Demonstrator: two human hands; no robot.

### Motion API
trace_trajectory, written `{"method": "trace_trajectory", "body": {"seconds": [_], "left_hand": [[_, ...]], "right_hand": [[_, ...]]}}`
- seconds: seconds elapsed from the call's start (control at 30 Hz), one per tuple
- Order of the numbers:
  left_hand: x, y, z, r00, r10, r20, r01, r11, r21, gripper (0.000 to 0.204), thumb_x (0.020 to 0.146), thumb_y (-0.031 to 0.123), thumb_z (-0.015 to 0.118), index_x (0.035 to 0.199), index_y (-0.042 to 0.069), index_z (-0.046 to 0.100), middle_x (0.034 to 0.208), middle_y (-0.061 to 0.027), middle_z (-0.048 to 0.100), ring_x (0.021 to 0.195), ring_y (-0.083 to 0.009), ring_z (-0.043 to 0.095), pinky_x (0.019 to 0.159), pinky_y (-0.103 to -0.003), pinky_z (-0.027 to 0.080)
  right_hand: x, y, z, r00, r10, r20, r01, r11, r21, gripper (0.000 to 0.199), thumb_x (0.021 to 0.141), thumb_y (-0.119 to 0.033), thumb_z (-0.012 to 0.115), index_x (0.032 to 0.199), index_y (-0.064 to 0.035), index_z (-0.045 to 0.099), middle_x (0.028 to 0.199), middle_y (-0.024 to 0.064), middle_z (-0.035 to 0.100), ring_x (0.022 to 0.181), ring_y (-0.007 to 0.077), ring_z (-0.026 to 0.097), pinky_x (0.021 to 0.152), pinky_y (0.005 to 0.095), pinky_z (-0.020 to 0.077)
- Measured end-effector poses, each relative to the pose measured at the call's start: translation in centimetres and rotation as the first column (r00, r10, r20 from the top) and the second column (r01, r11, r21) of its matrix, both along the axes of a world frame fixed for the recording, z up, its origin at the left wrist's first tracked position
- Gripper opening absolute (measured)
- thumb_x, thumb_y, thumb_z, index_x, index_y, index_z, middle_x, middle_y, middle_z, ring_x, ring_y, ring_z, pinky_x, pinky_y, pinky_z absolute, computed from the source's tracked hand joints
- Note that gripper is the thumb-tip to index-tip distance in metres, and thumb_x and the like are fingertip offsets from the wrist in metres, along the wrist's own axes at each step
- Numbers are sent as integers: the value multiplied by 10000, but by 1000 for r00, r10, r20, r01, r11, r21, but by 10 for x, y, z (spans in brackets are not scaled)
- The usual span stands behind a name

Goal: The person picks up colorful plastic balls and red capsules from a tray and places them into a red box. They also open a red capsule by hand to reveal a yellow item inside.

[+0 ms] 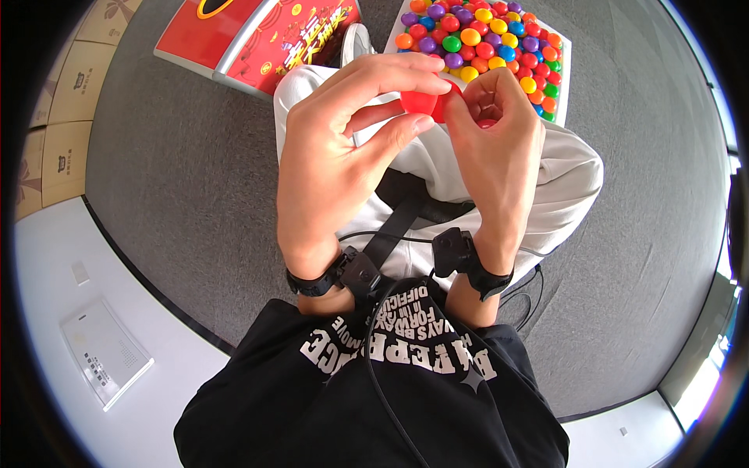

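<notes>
My left hand (335, 148) pinches a glossy red plastic ball (419, 103) between thumb and fingers, above my crossed legs. Against its right side is a darker red, curved piece (446, 103), held by my right hand (499, 148). The two red parts look like halves of one ball shell, though my fingers hide where they meet. My right hand's fingers are curled inward, and a bit of red (486, 123) shows under them. Just beyond my hands, a white tray (563, 109) holds many small balls in red, orange, yellow, green, blue and purple.
A red box (257, 39) with a pale edge and yellow decoration stands on the grey carpet (179, 187) at the far left. Beside it is a white shoe (357, 43). Cardboard boxes (66, 101) are stacked along the left wall. A cable (538, 292) lies by my right hip.
</notes>
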State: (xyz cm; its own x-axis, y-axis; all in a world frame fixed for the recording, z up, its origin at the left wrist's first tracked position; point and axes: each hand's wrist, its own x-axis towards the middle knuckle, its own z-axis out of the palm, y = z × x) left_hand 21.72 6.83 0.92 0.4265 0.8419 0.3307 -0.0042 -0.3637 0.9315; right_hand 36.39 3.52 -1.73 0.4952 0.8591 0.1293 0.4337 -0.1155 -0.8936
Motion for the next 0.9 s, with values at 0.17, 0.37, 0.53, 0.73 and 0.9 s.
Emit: {"method": "trace_trajectory", "body": {"seconds": [0.17,0.37,0.53,0.73,0.9], "left_hand": [[1,0,-4,999,30,36,-28,999,-44,249,852,-97,671,1097,-62,649,1201,-167,647,1102,-203,638,895,-291,553],[4,7,-13,992,96,76,-88,991,-97,240,894,-42,662,1134,-36,646,1165,-107,661,999,-158,673,859,-266,578],[1,12,-19,981,85,173,-47,976,-211,264,907,-16,670,1166,-39,627,1190,-115,657,987,-150,672,854,-257,567],[3,12,-21,977,-43,207,103,952,-287,325,971,71,563,1275,-42,556,1210,-180,654,1096,-218,659,904,-332,566],[4,11,-20,959,-114,260,205,913,-352,287,980,21,562,1263,-26,545,1231,-116,633,1123,-184,640,915,-306,574]], "right_hand": [[-7,1,3,998,-63,16,60,991,118,196,810,-131,744,778,6,607,656,88,646,568,210,628,593,323,494],[0,7,-9,988,-46,145,10,971,240,165,792,-80,774,762,-7,629,693,72,646,592,191,600,580,312,480],[5,10,-10,987,-29,157,-27,937,348,143,758,-28,796,773,-5,655,691,55,626,627,153,583,575,287,461],[9,-2,2,995,53,-87,-20,939,343,115,751,-33,809,825,-14,724,689,23,624,631,102,578,586,245,448],[12,-8,10,996,77,39,-85,949,305,118,750,-22,790,858,-38,745,732,39,663,652,133,602,604,253,467]]}}
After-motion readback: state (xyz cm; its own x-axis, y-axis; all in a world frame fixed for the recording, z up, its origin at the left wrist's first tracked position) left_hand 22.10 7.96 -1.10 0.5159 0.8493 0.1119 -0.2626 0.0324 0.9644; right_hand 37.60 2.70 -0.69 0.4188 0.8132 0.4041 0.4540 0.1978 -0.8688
